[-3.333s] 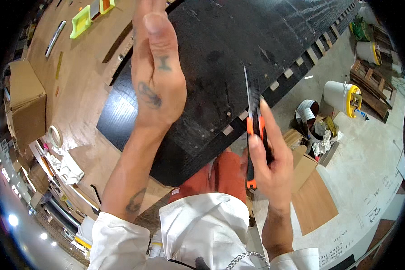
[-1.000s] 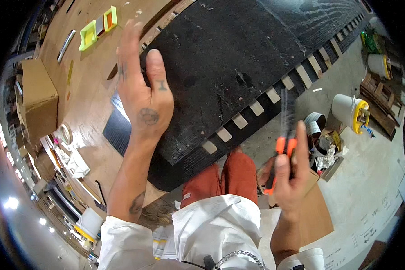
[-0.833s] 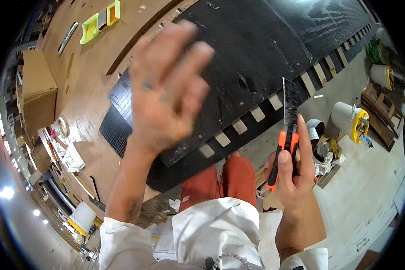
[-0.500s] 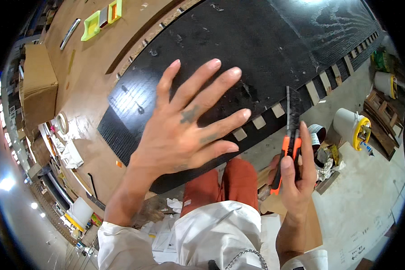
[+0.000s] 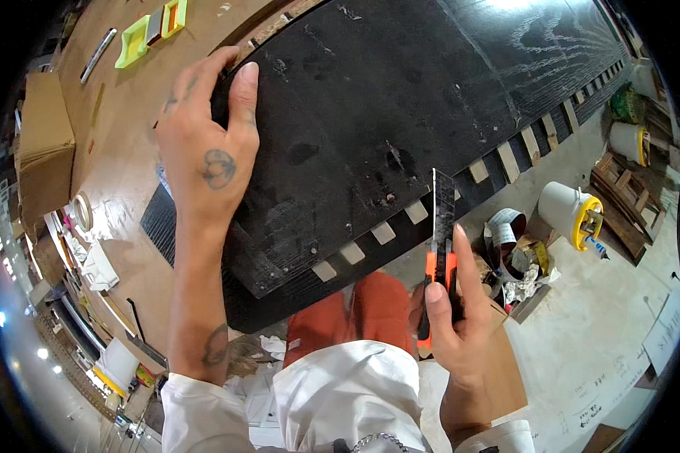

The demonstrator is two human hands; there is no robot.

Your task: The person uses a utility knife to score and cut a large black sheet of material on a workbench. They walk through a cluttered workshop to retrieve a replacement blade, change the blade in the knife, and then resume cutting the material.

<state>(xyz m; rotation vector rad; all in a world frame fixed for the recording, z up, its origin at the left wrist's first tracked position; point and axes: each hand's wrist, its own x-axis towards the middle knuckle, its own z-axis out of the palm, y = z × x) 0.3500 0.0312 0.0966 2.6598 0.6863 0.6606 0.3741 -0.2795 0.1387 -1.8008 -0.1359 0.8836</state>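
A large black wood-grained panel (image 5: 370, 128) lies slanted across the bench, with a row of pale wooden strips (image 5: 416, 212) under its near edge. My left hand (image 5: 211, 151) is at the panel's far left edge, the fingers curled around the edge and the thumb on the near side. In my right hand (image 5: 468, 325) is an orange and black utility knife (image 5: 442, 264), its long dark blade extended and pointing away from me. The blade tip stands just in front of the panel's near edge; whether it touches anything I cannot tell.
On the brown bench (image 5: 121, 151) are a marker pen (image 5: 98, 55), yellow-green plastic pieces (image 5: 134, 42), a cardboard box (image 5: 47, 143) and a tape roll (image 5: 81, 213). A white bucket with a yellow rim (image 5: 567, 208) and scrap wood (image 5: 619, 204) sit on the floor at right.
My left hand has gone from spread above the panel to its far left edge, fingers now curled. The right hand and knife have shifted left. The whole view has shifted slightly.
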